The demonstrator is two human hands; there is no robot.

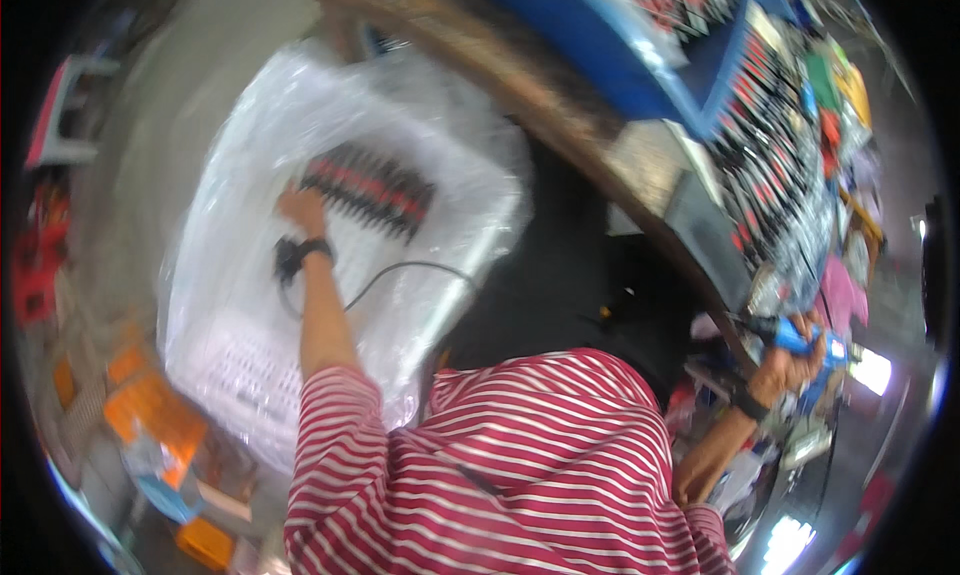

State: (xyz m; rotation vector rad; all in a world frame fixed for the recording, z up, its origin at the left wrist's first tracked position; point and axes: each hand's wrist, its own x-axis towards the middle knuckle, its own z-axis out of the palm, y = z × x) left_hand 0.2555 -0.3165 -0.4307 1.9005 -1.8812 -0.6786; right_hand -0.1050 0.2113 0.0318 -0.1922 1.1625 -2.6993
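Here, left of centre, red-and-black parts [372,190] lie in a white crate [235,290], the left hand [302,211] at their left end, fingers too blurred to judge. Lower right, the right hand [780,373] curls fingers round a blue tool [833,353].

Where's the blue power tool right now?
Head view, right side, below mid-height: the blue power tool is gripped in the right hand, lower in the picture than the black-and-red pieces on the workbench.
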